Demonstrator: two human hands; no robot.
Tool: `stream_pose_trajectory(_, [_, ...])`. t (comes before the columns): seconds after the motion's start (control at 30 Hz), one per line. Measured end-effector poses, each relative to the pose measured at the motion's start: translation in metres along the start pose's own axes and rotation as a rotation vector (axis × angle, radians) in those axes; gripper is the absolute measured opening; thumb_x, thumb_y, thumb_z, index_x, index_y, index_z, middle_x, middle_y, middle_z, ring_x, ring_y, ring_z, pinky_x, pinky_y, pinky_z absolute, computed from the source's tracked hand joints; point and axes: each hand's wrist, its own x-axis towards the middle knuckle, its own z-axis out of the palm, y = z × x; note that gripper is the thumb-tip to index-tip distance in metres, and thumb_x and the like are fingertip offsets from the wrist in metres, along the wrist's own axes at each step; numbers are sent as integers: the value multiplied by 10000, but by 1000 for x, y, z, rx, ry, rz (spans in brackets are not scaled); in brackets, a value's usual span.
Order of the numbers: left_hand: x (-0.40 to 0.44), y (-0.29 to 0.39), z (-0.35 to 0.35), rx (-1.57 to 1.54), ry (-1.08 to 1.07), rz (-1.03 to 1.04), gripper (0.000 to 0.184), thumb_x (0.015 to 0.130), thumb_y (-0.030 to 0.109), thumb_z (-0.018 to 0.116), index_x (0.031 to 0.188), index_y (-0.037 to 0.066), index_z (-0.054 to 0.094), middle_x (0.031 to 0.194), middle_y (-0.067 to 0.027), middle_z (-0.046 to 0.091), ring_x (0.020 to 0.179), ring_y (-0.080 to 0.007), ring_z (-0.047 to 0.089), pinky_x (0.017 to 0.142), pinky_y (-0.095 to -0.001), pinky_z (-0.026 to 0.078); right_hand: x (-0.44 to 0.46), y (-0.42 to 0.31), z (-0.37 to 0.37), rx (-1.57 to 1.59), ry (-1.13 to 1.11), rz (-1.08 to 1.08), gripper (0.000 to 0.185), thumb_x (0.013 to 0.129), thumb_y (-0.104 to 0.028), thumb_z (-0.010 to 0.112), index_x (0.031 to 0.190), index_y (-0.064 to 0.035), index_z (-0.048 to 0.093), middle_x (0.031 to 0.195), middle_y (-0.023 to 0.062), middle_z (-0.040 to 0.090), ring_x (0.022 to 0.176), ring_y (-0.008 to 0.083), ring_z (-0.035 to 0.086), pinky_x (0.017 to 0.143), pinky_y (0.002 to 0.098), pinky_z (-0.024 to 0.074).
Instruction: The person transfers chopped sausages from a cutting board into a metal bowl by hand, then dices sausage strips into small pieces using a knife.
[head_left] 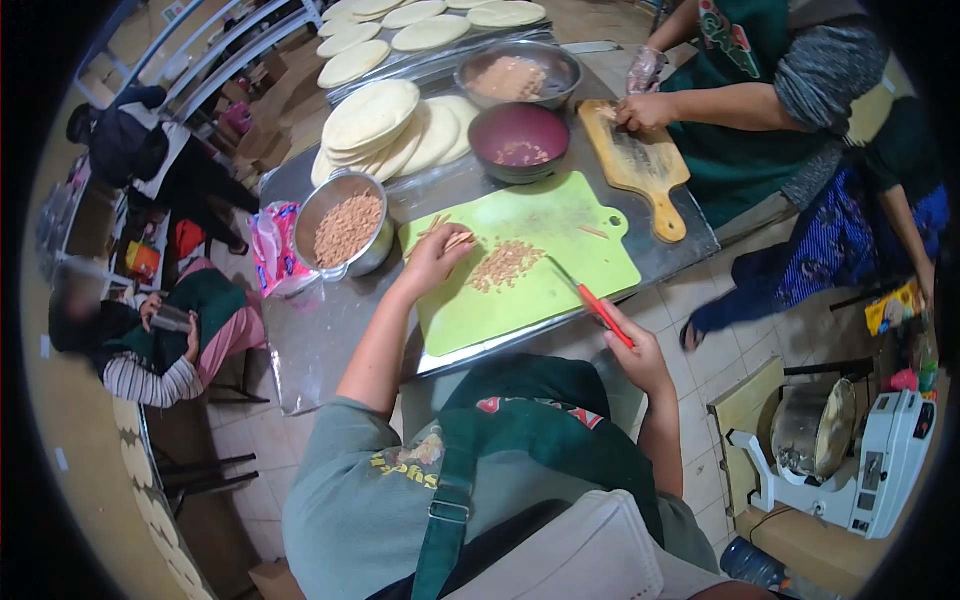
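My right hand (640, 350) grips a knife (602, 317) by its red handle, the blade pointing at a heap of chopped pinkish-brown sausage pieces (508, 264). These lie on a light green cutting board (480, 325). At the board's left part, my left hand (435, 265) closes round several thin sausage strips (458, 238). A few loose strips (592, 232) rest near the board's right end. Left of the board stands a metal pot (372, 255) of chopped pieces. Behind the board is a maroon bowl (520, 140) with some small bits inside.
Flat dough rounds (372, 118) are stacked at the back left of the metal table (310, 345). A metal bowl (518, 75) stands behind the maroon one. Across the table, a co-worker's hand (645, 112) works on a wooden board (640, 170). A stand mixer (850, 450) is at right.
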Motion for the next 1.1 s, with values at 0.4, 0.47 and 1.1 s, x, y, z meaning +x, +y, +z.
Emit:
stream_pose_trajectory(0.4, [-60,-43,4,303,310,235,218,816,120,611,1008,27,569,867,-158,615,807,-314,592,713,-376,461,51,-37,70,-624,-11,28,426,853,-169,537,1255,-309,529,742,129,523,708,297,567,649,380,465])
stream_pose_trajectory(0.47, [-63,-42,17,390,340,380,191,798,113,599,975,45,579,852,-145,600,818,-342,564,711,-417,451,67,-32,60,-847,68,-24,410,838,-191,561,1233,-303,550,736,116,501,696,289,556,646,388,459])
stream_pose_trajectory(1.1, [-79,-41,37,520,369,335,417,764,294,664,1129,103,599,1072,-93,580,991,-285,506,847,-405,380,123,7,154,-725,-40,-661,269,771,-168,613,1031,-102,634,1063,124,580,1071,309,517,939,437,387])
